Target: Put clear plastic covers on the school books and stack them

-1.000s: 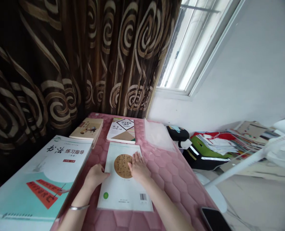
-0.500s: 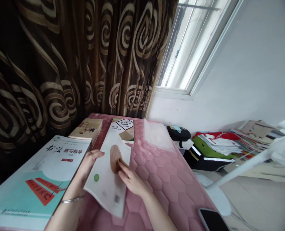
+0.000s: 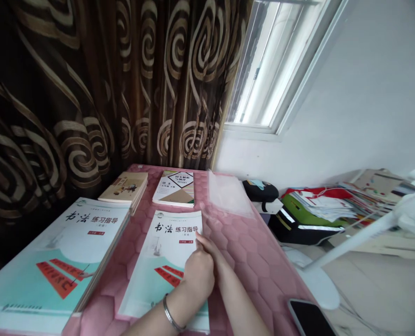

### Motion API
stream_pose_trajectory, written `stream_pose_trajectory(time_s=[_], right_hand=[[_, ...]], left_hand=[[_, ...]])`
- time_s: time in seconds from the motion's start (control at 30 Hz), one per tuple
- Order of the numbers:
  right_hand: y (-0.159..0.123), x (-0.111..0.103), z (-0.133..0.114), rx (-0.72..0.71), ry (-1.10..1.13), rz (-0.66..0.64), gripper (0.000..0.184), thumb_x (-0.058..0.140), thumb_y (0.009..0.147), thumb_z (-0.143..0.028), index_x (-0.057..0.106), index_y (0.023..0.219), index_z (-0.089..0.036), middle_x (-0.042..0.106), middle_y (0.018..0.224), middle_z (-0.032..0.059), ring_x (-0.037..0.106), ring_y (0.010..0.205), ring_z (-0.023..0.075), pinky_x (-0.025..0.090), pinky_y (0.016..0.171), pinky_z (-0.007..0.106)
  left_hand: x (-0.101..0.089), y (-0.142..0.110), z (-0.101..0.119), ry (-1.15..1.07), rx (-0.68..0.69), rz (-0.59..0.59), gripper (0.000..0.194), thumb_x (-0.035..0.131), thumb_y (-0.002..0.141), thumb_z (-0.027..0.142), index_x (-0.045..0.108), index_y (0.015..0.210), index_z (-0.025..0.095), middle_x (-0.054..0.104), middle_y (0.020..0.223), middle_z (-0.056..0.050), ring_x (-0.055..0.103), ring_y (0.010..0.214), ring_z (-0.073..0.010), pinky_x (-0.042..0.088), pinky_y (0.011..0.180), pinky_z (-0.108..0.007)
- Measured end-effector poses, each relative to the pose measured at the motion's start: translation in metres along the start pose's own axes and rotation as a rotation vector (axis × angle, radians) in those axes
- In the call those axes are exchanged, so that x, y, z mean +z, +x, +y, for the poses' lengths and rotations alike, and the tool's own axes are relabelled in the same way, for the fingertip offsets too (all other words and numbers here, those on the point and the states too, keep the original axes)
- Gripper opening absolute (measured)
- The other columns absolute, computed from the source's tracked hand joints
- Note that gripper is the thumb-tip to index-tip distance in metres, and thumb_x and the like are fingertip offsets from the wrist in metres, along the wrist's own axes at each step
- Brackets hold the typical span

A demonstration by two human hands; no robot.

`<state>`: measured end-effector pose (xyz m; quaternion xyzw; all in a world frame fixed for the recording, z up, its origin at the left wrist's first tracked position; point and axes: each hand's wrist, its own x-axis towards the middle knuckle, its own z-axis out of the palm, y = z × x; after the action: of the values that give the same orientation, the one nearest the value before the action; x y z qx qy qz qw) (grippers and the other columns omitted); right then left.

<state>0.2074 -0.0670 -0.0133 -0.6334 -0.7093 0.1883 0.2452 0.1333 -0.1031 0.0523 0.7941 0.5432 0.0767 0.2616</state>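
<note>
A calligraphy workbook (image 3: 147, 266) with a white and teal cover and red strips lies front up on the pink quilted surface. My left hand (image 3: 199, 273), wearing a silver bangle, reaches across its lower part and is closed at the right edge. Just behind it, my right hand (image 3: 212, 249) is closed at the same edge, a fingertip beside the printed title. The hands touch, and the left one hides most of the right one's fingers. To the left lies a stack of matching calligraphy workbooks (image 3: 70, 242).
Beyond the workbook lie a smaller white and tan book (image 3: 174, 187), a stack of tan books (image 3: 123, 186) and a translucent plastic sheet (image 3: 228, 193). A phone (image 3: 310, 317) rests at the near right edge. A white fan (image 3: 361, 238), bags and papers stand to the right.
The workbook, held up with its pale back cover showing, now lies flat with its front cover up. Both hands have come together at its right edge, the left crossing over from the left side.
</note>
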Motion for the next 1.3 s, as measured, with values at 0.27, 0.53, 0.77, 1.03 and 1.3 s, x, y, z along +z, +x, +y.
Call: stream_pose_trajectory(time_s=[0.27, 0.53, 0.77, 1.03, 1.3], right_hand=[[0.016, 0.001, 0.016, 0.215, 0.722, 0.133, 0.064, 0.049, 0.082, -0.065, 0.065, 0.116, -0.014, 0.070, 0.116, 0.0141, 0.062, 0.114, 0.0309, 0.048, 0.098, 0.044], [0.025, -0.014, 0.020, 0.268, 0.335, 0.161, 0.041, 0.039, 0.092, -0.038, 0.064, 0.117, -0.018, 0.072, 0.113, 0.0082, 0.068, 0.102, 0.0217, 0.052, 0.084, 0.028], [0.026, -0.028, 0.033, 0.346, 0.126, 0.186, 0.038, 0.040, 0.094, -0.036, 0.065, 0.116, -0.018, 0.074, 0.102, 0.0088, 0.067, 0.102, 0.0243, 0.049, 0.086, 0.031], [0.021, -0.026, 0.029, 0.291, -0.148, 0.178, 0.049, 0.032, 0.098, -0.025, 0.041, 0.146, -0.019, 0.072, 0.113, 0.0086, 0.067, 0.103, 0.0223, 0.049, 0.085, 0.029], [0.021, -0.026, 0.028, 0.266, -0.295, 0.113, 0.042, 0.035, 0.098, -0.022, 0.057, 0.134, -0.024, 0.074, 0.103, 0.0095, 0.068, 0.098, 0.0209, 0.048, 0.085, 0.028]], left_hand=[[-0.031, -0.013, -0.053, 0.286, -0.056, 0.218, 0.033, 0.040, 0.093, 0.024, 0.065, 0.111, 0.015, 0.060, 0.120, -0.016, 0.058, 0.109, -0.0290, 0.049, 0.090, -0.042], [-0.039, 0.004, -0.139, 0.397, -0.401, 0.335, 0.044, 0.038, 0.093, 0.014, 0.048, 0.135, 0.015, 0.054, 0.115, -0.018, 0.066, 0.091, -0.0228, 0.051, 0.075, -0.030], [-0.026, 0.014, -0.132, 0.458, -0.362, 0.396, 0.050, 0.031, 0.088, 0.001, 0.048, 0.134, 0.009, 0.057, 0.115, -0.021, 0.068, 0.080, -0.0186, 0.055, 0.069, -0.028], [-0.011, 0.033, -0.117, 0.493, -0.174, 0.352, 0.054, 0.025, 0.090, 0.007, 0.050, 0.138, 0.009, 0.039, 0.151, -0.019, 0.042, 0.134, -0.0327, 0.031, 0.112, -0.053], [0.008, 0.093, -0.084, 0.289, 0.039, 0.123, 0.063, 0.024, 0.095, 0.040, 0.022, 0.152, 0.012, 0.015, 0.161, -0.007, 0.012, 0.149, -0.0233, 0.012, 0.121, -0.044]])
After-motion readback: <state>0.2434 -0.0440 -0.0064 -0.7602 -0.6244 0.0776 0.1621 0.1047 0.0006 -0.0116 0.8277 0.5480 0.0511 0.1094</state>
